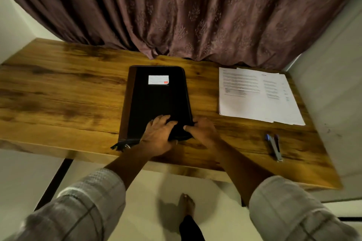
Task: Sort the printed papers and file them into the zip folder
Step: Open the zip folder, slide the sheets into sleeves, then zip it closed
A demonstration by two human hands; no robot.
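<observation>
Black zip folder [156, 100] — near edge in fingers [164, 119] of left hand [156, 135], right hand [203, 133].

Near edge of zip folder [156, 100] is hidden under both hands. Left hand [158, 133]: thumb is out of sight, grip can't be told. Right hand [202, 131] curls onto the folder's near right corner, fingertips hidden. Label [158, 79] print is too small to read. Printed papers [254, 94]: text is illegible, lower sheets are mostly covered, sheet count unclear. Pens [274, 146] are blurred, type unclear. Zipper tail [122, 146] is smeared. Curtain [176, 15] is cut off at the top, table [58, 94] at the left edge. Sleeves [78, 211] are blurred and cropped at the bottom. Foot [187, 203] is blurred.
</observation>
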